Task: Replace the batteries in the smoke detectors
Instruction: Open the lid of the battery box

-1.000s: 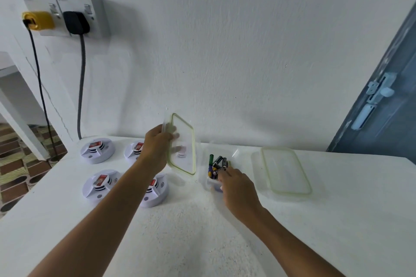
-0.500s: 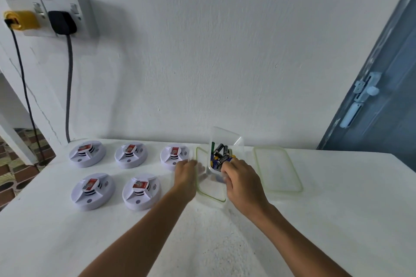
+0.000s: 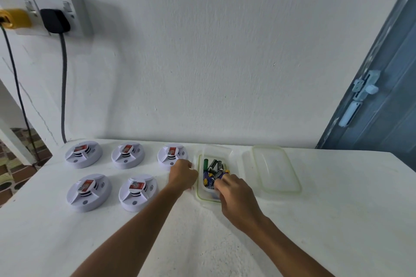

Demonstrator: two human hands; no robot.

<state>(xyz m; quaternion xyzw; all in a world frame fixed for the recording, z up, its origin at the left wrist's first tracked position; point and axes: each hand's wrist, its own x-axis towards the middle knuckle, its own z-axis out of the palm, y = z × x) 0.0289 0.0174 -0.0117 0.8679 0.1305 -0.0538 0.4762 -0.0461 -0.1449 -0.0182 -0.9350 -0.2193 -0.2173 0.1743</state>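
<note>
Five white smoke detectors lie face down on the white table, each showing a red battery: three in the far row (image 3: 83, 154) (image 3: 127, 155) (image 3: 172, 155) and two nearer (image 3: 89, 191) (image 3: 137, 191). A clear container (image 3: 227, 153) holding several loose batteries (image 3: 212, 172) sits on its green-rimmed lid (image 3: 203, 199). My left hand (image 3: 183, 175) is curled at the lid's left edge and holds it. My right hand (image 3: 235, 193) grips the container's near right rim, fingertips by the batteries.
A second clear container with a green-rimmed lid (image 3: 276, 171) lies just right of the battery container. The wall runs along the table's far edge, with sockets, plugs and hanging cables (image 3: 64, 87) at the left. A blue door (image 3: 382, 96) stands at the right.
My left hand brought the lid down from upright to flat on the table. My right hand tilted the battery container up and set it on the lid. The camera has turned left.
</note>
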